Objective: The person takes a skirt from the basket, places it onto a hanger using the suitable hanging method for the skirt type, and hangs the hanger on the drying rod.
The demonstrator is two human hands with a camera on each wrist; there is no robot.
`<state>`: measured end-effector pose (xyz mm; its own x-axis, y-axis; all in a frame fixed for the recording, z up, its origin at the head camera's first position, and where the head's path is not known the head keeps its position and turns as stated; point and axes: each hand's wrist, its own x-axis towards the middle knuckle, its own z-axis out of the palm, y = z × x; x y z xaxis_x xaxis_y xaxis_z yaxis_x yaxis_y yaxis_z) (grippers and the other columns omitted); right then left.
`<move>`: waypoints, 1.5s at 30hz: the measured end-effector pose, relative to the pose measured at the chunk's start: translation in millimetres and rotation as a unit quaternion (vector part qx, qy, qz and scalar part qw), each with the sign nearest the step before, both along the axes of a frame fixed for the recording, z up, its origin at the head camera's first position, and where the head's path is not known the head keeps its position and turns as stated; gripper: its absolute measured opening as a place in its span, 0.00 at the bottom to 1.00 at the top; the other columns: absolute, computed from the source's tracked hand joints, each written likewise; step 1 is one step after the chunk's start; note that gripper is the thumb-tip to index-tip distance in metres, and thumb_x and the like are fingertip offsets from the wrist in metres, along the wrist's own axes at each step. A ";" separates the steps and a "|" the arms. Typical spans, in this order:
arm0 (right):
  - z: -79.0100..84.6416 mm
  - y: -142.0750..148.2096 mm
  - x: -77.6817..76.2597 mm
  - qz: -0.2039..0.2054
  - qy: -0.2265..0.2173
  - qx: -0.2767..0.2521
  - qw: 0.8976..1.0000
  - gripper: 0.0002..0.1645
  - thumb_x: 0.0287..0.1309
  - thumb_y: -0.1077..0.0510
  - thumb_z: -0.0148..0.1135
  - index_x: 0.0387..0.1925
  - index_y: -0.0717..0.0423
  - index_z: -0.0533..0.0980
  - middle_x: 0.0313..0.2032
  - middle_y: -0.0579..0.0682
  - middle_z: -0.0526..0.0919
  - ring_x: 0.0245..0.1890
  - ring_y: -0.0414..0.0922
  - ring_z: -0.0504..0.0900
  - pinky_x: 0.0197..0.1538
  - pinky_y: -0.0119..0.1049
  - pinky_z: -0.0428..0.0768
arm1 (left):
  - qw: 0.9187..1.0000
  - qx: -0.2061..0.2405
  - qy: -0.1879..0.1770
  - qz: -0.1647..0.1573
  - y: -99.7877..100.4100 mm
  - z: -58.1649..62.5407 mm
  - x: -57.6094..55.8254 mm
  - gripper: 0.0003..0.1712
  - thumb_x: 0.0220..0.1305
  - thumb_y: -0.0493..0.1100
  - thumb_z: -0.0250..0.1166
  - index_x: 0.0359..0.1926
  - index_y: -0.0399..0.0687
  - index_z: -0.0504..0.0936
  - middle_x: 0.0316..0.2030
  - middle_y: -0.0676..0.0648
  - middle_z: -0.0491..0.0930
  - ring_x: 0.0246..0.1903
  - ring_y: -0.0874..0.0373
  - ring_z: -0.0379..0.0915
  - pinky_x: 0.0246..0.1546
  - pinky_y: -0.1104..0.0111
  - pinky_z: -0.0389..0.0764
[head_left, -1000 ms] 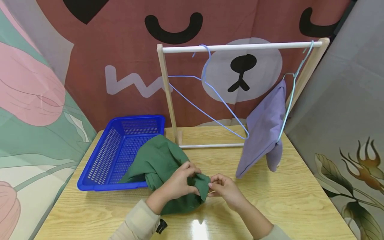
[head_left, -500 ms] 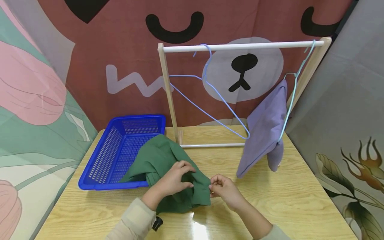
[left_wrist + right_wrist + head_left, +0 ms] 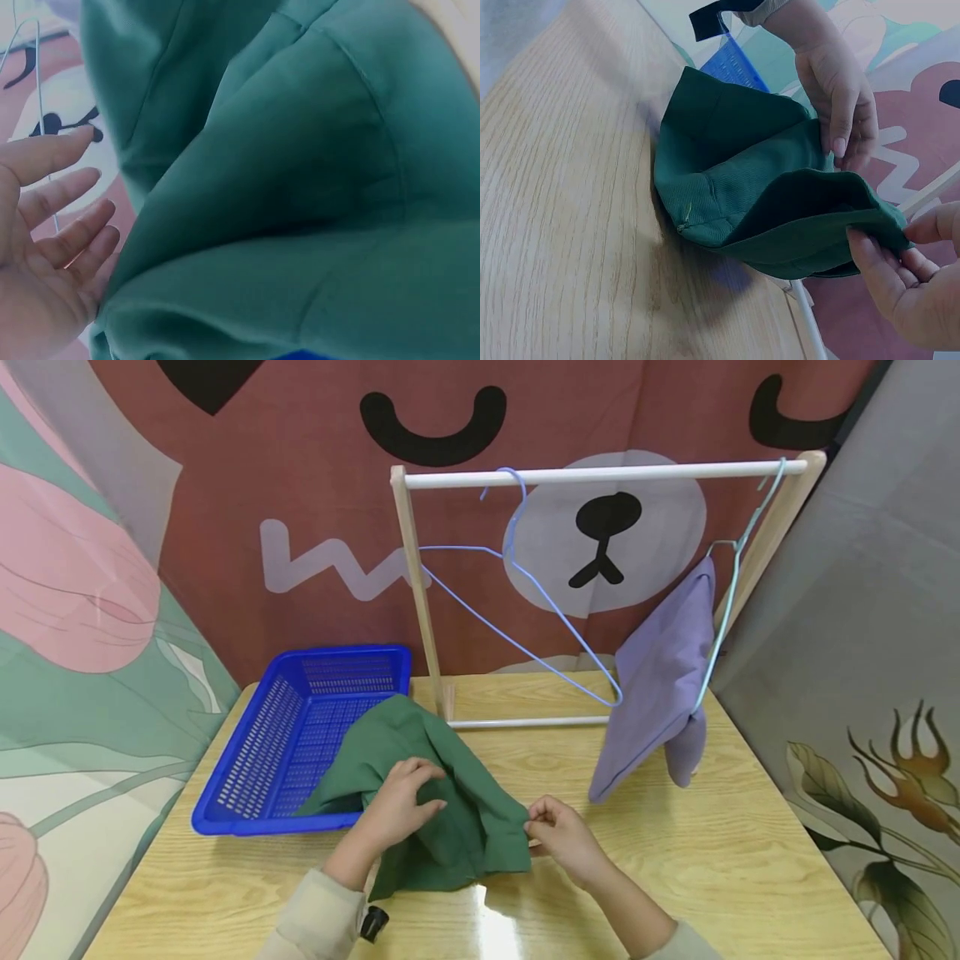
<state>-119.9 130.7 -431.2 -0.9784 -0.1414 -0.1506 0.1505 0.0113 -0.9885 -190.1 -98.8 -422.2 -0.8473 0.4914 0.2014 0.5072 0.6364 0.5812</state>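
Note:
A green cloth garment (image 3: 465, 802) lies crumpled over the front corner of the blue basket and onto the table. My right hand (image 3: 567, 841) pinches its right edge between thumb and fingers. In the right wrist view, that hand (image 3: 922, 277) holds the rim of an opening in the cloth. My left hand (image 3: 401, 804) hovers at the garment's left side, thumb and fingers spread. The left wrist view shows its fingers (image 3: 67, 199) loose beside the cloth, gripping nothing.
The blue plastic basket (image 3: 225, 824) stands at the left of the wooden table (image 3: 720, 877). Behind, a rack with a white rail (image 3: 600, 475) carries a bare blue hanger (image 3: 515, 518) and a light green hanger (image 3: 722, 631) with a purple garment (image 3: 660, 685).
My left hand has let go of the cloth near the right edge and drawn back leftward. The edge now lies flatter and wider, while my right hand keeps its pinch.

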 end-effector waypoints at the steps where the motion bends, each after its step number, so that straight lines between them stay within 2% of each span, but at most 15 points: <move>1: 0.0 -0.2 0.2 -0.005 -0.003 0.001 1.000 0.02 0.50 0.72 0.46 0.29 0.69 0.62 0.25 0.51 0.65 0.27 0.43 0.69 0.34 0.42 0.77 | 1.000 0.001 -0.002 0.009 -1.8 0.6 0.3 0.18 0.47 0.38 0.66 0.41 0.42 0.76 0.42 0.48 0.70 0.45 0.51 0.62 0.42 0.59 0.68; 4: -0.6 -0.9 0.6 -0.013 -0.012 -0.001 1.000 0.02 0.52 0.72 0.45 0.28 0.67 0.61 0.24 0.50 0.63 0.27 0.43 0.70 0.34 0.43 0.77 | 0.999 0.003 0.003 0.032 -6.7 3.5 1.0 0.17 0.47 0.39 0.66 0.41 0.43 0.76 0.41 0.49 0.70 0.45 0.50 0.62 0.43 0.57 0.65; 11: -3.9 -1.4 1.1 -0.026 -0.021 0.002 0.999 0.02 0.53 0.71 0.43 0.30 0.70 0.61 0.24 0.50 0.63 0.26 0.43 0.71 0.32 0.43 0.76 | 0.994 -0.010 0.051 0.093 -22.4 7.5 -0.6 0.19 0.46 0.39 0.66 0.42 0.42 0.76 0.43 0.45 0.70 0.46 0.48 0.60 0.41 0.56 0.59; 15: -5.5 -0.6 0.6 -0.025 -0.023 0.001 0.999 0.02 0.53 0.71 0.43 0.30 0.70 0.61 0.25 0.50 0.63 0.27 0.43 0.71 0.31 0.42 0.76 | 0.991 -0.027 0.050 0.125 -34.5 6.4 -2.6 0.21 0.47 0.39 0.66 0.44 0.41 0.75 0.46 0.40 0.68 0.47 0.44 0.58 0.40 0.53 0.58; 18: -7.9 0.3 -0.1 -0.028 -0.024 0.002 0.999 0.03 0.52 0.72 0.43 0.30 0.70 0.61 0.24 0.50 0.64 0.26 0.43 0.71 0.30 0.41 0.76 | 0.989 -0.036 0.040 0.138 -42.0 5.9 -2.7 0.21 0.49 0.39 0.64 0.46 0.39 0.74 0.47 0.39 0.67 0.49 0.43 0.56 0.41 0.51 0.58; 22: -11.3 1.7 -0.8 -0.040 -0.024 0.003 0.999 0.03 0.49 0.73 0.45 0.29 0.69 0.62 0.23 0.50 0.64 0.25 0.42 0.69 0.29 0.40 0.76 | 0.989 -0.041 0.023 0.142 -48.5 6.8 -3.1 0.19 0.54 0.37 0.58 0.49 0.39 0.72 0.50 0.38 0.66 0.52 0.42 0.53 0.43 0.49 0.56; 25: -12.9 1.7 -1.3 -0.044 -0.026 -0.002 0.999 0.04 0.47 0.74 0.45 0.28 0.68 0.62 0.22 0.50 0.63 0.24 0.42 0.68 0.28 0.39 0.76 | 0.988 -0.047 0.005 0.146 -51.8 7.5 -4.6 0.21 0.53 0.35 0.54 0.51 0.38 0.70 0.53 0.36 0.64 0.54 0.39 0.51 0.45 0.45 0.55; 28: -14.2 1.7 -1.4 -0.044 -0.028 -0.013 0.999 0.05 0.47 0.75 0.45 0.28 0.68 0.62 0.22 0.50 0.63 0.24 0.42 0.67 0.29 0.39 0.76 | 0.986 -0.058 -0.014 0.153 -54.2 7.5 -7.8 0.24 0.51 0.34 0.54 0.52 0.35 0.68 0.53 0.31 0.61 0.54 0.34 0.51 0.48 0.42 0.55; 31: -15.1 2.4 -1.1 -0.043 -0.030 -0.022 0.998 0.04 0.48 0.75 0.44 0.29 0.68 0.61 0.22 0.50 0.63 0.24 0.42 0.67 0.29 0.40 0.76 | 0.986 -0.066 -0.022 0.154 -56.9 5.1 -12.4 0.25 0.51 0.34 0.56 0.53 0.33 0.67 0.52 0.28 0.62 0.52 0.32 0.53 0.48 0.44 0.58; 39: -17.2 3.7 -1.9 -0.044 -0.033 -0.018 0.998 0.05 0.49 0.74 0.44 0.31 0.69 0.61 0.22 0.49 0.64 0.24 0.42 0.68 0.31 0.40 0.76 | 0.988 -0.071 -0.009 0.135 -62.3 -3.7 -20.3 0.22 0.52 0.35 0.59 0.50 0.33 0.69 0.47 0.31 0.68 0.47 0.36 0.63 0.46 0.50 0.65; 45: -20.8 3.4 -2.8 -0.050 -0.037 -0.026 0.998 0.06 0.48 0.74 0.44 0.31 0.70 0.61 0.22 0.49 0.63 0.24 0.42 0.68 0.30 0.38 0.76 | 0.989 -0.069 0.027 0.124 -63.5 -5.9 -25.5 0.14 0.50 0.33 0.61 0.41 0.38 0.75 0.38 0.38 0.75 0.39 0.43 0.70 0.39 0.54 0.71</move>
